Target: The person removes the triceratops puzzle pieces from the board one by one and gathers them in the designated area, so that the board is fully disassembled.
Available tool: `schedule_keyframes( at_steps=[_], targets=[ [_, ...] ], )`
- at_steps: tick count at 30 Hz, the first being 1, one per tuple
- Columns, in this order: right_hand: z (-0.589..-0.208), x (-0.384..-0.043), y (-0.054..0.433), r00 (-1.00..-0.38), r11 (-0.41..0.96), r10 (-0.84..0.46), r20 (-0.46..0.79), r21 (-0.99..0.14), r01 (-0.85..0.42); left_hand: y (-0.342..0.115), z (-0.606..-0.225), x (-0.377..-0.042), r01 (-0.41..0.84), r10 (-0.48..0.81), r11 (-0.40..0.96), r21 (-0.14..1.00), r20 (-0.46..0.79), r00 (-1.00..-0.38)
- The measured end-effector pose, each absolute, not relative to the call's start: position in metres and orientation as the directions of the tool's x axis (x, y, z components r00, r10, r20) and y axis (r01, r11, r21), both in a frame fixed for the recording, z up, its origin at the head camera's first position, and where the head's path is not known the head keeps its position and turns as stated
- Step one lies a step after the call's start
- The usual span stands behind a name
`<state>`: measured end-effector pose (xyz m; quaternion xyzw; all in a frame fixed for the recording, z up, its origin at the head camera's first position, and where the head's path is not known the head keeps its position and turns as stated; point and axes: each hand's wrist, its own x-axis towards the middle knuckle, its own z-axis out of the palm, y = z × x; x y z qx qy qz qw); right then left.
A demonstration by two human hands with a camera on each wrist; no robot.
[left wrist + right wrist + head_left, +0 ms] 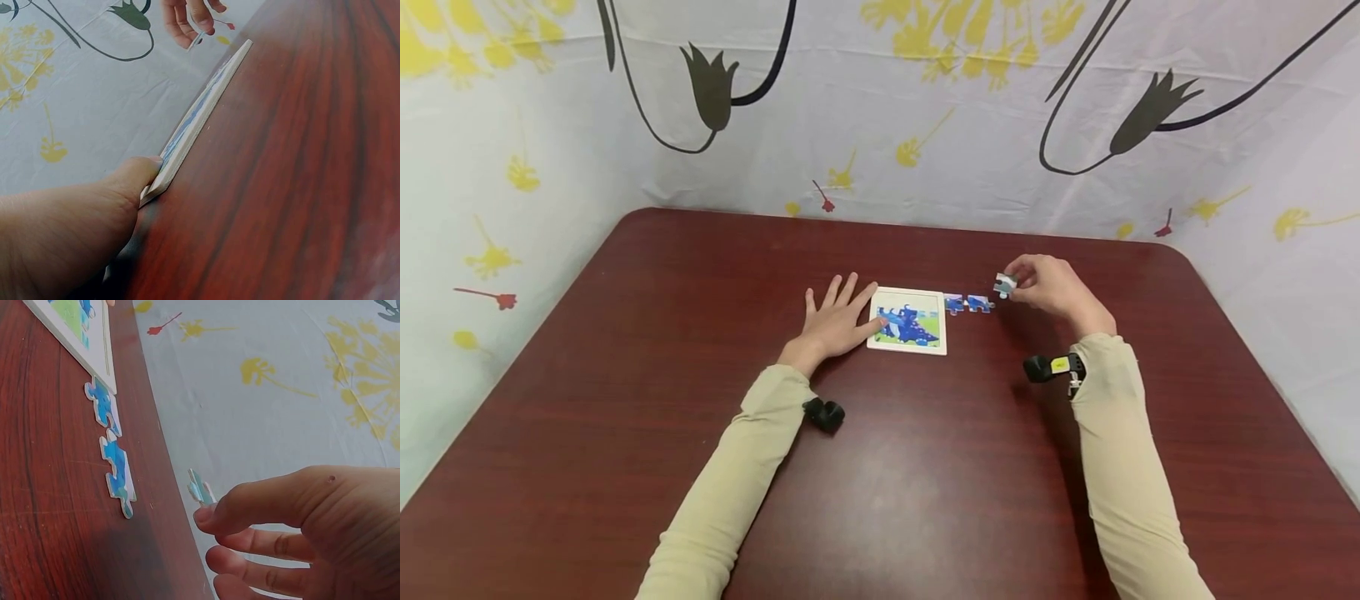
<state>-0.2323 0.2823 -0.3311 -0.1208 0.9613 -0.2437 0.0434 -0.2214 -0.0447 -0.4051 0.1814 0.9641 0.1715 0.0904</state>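
A square jigsaw puzzle in a white frame (907, 351) lies flat on the table, its lower part filled with a blue dinosaur picture and its top strip pale. My left hand (831, 329) is spread at the frame's left side, with the thumb over its edge onto the picture. My right hand (1054, 287) pinches a light blue and white puzzle piece (1003, 285) between thumb and fingers, raised above the table. Two blue puzzle pieces lie right of the frame: one piece (104, 406) right at its edge, the other piece (117, 472) a bit farther right.
The dark red wooden table (925, 483) has rounded far corners. Behind it hangs a white cloth (880, 108) with yellow, red and grey plant prints. Small black cameras are worn on both wrists, the left camera (824, 415) close above the tabletop.
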Motion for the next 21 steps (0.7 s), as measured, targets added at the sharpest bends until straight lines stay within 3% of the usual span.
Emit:
schedule_keyframes(
  at_steps=[21],
  targets=[
    [-0.347,-0.238,0.29,-0.954,0.851,-0.253,-0.16,-0.507,-0.14,-0.046,-0.407,-0.221,0.326,0.386,0.869,0.372,-0.099,-0.917]
  ],
)
